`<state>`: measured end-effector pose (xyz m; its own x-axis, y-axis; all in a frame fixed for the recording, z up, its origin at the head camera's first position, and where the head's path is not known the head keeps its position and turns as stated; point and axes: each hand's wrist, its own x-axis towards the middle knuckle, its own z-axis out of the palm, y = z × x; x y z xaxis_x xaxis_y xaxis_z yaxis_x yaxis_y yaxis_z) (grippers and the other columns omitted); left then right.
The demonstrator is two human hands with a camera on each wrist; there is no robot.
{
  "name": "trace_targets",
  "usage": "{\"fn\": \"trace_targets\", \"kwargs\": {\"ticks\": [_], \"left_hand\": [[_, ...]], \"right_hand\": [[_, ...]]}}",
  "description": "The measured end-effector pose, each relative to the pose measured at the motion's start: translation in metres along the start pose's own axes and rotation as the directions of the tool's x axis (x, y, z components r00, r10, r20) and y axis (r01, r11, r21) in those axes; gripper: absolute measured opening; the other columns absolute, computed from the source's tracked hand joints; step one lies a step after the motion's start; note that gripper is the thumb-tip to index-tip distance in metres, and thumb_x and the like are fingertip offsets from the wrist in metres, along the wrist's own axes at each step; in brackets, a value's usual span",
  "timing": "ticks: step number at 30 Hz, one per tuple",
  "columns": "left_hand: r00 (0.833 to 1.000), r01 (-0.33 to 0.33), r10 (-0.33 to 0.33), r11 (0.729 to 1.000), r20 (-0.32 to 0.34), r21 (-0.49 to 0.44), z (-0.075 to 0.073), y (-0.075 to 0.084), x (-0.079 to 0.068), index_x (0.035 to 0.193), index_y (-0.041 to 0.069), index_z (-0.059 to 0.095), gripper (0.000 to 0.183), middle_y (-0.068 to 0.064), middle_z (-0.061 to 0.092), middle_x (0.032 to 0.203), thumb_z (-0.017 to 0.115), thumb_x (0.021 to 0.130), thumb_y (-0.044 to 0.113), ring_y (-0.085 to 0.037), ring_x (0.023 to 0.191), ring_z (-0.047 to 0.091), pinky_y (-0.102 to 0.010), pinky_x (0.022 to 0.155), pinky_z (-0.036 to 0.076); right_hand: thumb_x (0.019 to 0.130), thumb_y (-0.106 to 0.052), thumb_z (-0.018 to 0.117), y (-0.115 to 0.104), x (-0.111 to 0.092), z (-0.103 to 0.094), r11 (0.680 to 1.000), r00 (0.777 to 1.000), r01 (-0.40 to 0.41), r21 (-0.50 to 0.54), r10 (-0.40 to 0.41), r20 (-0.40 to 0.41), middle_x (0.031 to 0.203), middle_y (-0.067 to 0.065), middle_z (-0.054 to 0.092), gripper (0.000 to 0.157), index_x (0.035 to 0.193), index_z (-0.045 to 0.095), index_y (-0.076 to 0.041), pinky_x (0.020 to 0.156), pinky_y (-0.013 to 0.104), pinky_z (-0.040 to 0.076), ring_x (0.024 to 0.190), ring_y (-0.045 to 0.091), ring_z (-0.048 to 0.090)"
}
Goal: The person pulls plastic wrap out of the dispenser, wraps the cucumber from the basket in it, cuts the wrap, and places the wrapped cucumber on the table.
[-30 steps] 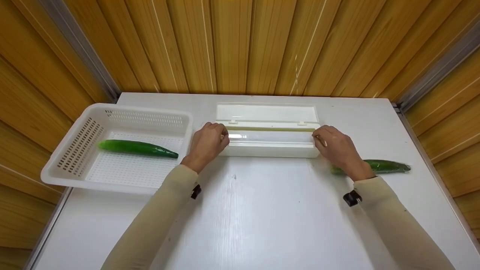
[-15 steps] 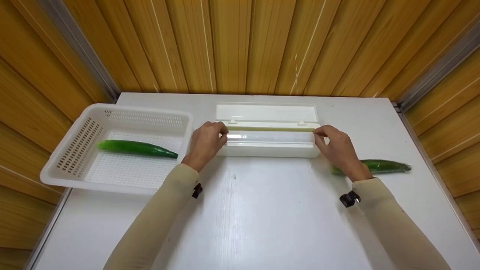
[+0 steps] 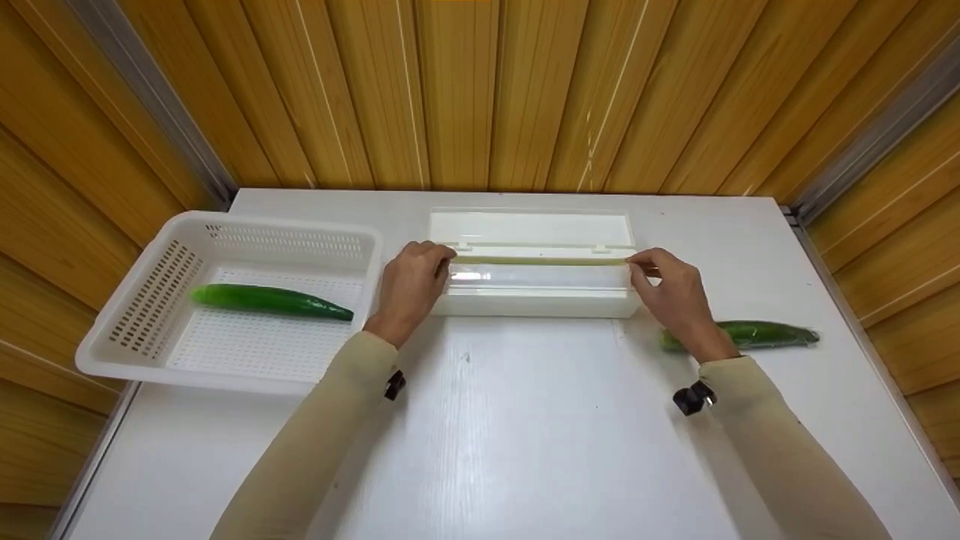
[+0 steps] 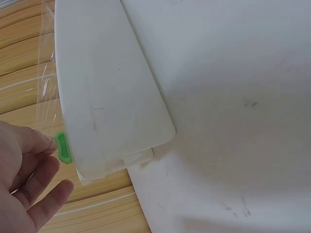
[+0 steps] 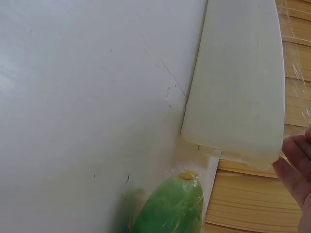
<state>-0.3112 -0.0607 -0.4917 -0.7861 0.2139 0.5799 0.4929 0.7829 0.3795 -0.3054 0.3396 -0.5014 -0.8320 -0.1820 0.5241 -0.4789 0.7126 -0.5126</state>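
Note:
Across the top of a white cling film dispenser (image 3: 536, 304) lies a sheet of clear cling film (image 3: 540, 276). My left hand (image 3: 411, 289) pinches the film's left corner between thumb and forefinger, beside a green end tab (image 4: 63, 148) in the left wrist view. At the opposite end my right hand (image 3: 673, 292) pinches the right corner. In the wrist views the film (image 4: 47, 92) stands taut a little above the box's edge. The dispenser's lid (image 3: 531, 226) is flipped back. A film-wrapped cucumber (image 3: 772, 334) lies behind my right wrist, partly hidden by it.
At the left a white perforated basket (image 3: 105, 360) holds one unwrapped cucumber (image 3: 274, 301). The white table (image 3: 525, 435) ends at the back against a wood-slat wall (image 3: 525, 97). Grey metal posts (image 3: 874, 142) mark the corners.
Both hands have shifted slightly, fingertips rising toward the back of the dispenser with the film's edge. The head view has tilted a touch. Basket, cucumbers and dispenser stay in place.

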Motion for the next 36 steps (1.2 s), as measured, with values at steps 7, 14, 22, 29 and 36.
{"fn": "trace_targets", "kwargs": {"ticks": [7, 14, 22, 29, 36], "left_hand": [[1.000, -0.004, 0.004, 1.000, -0.008, 0.008, -0.003, 0.000, 0.001, 0.099, 0.003, 0.081, 0.008, -0.011, 0.077, 0.093, 0.076, 0.096, -0.002, -0.029, 0.088, 0.071, -0.041, 0.075, 0.061], [0.999, -0.010, 0.010, 1.000, -0.033, -0.002, -0.004, 0.000, 0.001, 0.099, 0.002, 0.081, 0.007, -0.011, 0.076, 0.091, 0.077, 0.096, -0.003, -0.029, 0.085, 0.070, -0.040, 0.073, 0.061], [0.999, -0.029, 0.029, 1.000, -0.039, -0.010, -0.009, 0.002, 0.005, 0.101, 0.003, 0.079, 0.009, -0.010, 0.077, 0.094, 0.075, 0.097, -0.004, -0.029, 0.088, 0.070, -0.039, 0.076, 0.062], [1.000, -0.010, 0.009, 1.000, -0.028, -0.030, -0.014, 0.005, 0.006, 0.104, 0.002, 0.080, 0.010, -0.010, 0.078, 0.097, 0.076, 0.096, -0.004, -0.028, 0.090, 0.070, -0.038, 0.079, 0.061], [0.998, -0.011, 0.008, 0.999, -0.055, -0.050, -0.017, 0.008, 0.007, 0.104, 0.001, 0.080, 0.009, -0.011, 0.078, 0.098, 0.075, 0.097, -0.003, -0.029, 0.089, 0.070, -0.038, 0.079, 0.061]], "right_hand": [[0.098, 0.003, 0.073, 0.002, 0.001, 0.003, 0.999, 0.997, 0.037, 0.007, -0.036, -0.068, 0.102, 0.015, 0.075, 0.011, 0.109, 0.072, 0.005, 0.083, 0.033, 0.060, 0.092, 0.028, 0.075], [0.099, 0.002, 0.072, 0.001, 0.002, 0.003, 0.998, 0.994, 0.054, 0.020, -0.052, -0.093, 0.104, 0.015, 0.076, 0.012, 0.111, 0.072, 0.005, 0.088, 0.018, 0.054, 0.095, 0.031, 0.075], [0.100, 0.002, 0.071, -0.001, 0.004, 0.000, 0.996, 0.991, 0.060, 0.059, -0.052, -0.124, 0.105, 0.013, 0.077, 0.012, 0.111, 0.073, 0.004, 0.086, 0.010, 0.049, 0.096, 0.032, 0.075], [0.099, 0.004, 0.071, -0.003, 0.005, -0.001, 0.995, 0.985, 0.066, 0.074, -0.053, -0.165, 0.102, 0.010, 0.078, 0.011, 0.108, 0.075, 0.001, 0.085, 0.010, 0.049, 0.092, 0.030, 0.075], [0.099, 0.004, 0.072, -0.005, 0.008, -0.004, 0.996, 0.981, 0.060, 0.073, -0.046, -0.186, 0.100, 0.011, 0.077, 0.009, 0.107, 0.075, 0.002, 0.085, 0.010, 0.049, 0.092, 0.032, 0.075]]}}
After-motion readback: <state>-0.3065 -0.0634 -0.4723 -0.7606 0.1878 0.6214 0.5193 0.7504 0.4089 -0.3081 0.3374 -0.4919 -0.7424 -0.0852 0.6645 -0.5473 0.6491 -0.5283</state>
